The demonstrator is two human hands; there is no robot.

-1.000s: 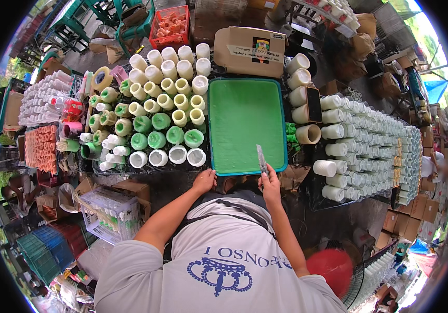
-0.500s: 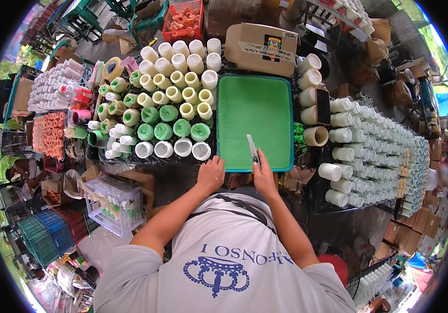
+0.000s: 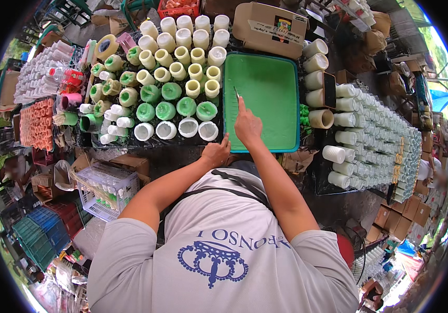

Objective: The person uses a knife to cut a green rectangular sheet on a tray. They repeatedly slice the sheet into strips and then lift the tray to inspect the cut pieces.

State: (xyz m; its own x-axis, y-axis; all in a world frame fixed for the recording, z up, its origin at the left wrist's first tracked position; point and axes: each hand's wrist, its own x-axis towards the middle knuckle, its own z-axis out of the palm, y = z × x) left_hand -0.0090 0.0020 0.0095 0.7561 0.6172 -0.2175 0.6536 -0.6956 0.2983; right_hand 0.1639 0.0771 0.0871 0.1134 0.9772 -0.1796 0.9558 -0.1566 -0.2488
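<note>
A shallow tray (image 3: 297, 104) with a raised teal rim holds a smooth, flat green layer (image 3: 268, 99). My right hand (image 3: 248, 127) is over its left half, closed around a knife (image 3: 236, 92) with the index finger stretched along it. The thin blade points away from me near the layer's left edge, its handle mostly hidden under my fingers. Small marks show in the green beside it. At the tray's near left corner, my left hand (image 3: 217, 152) is closed on the rim, its fingertips against the edge.
Rows of cream, green and white cylinders (image 3: 183, 55) stand left of the tray. A cardboard box (image 3: 268, 28) lies beyond it. To the right are more cylinders, a dark phone (image 3: 329, 89) and many glass cups (image 3: 360, 130). A white crate (image 3: 101, 190) stands lower left.
My right hand has moved forward and left, from the tray's near edge to over the green layer, bringing the knife's blade to its left side. My left hand stays at the corner.
</note>
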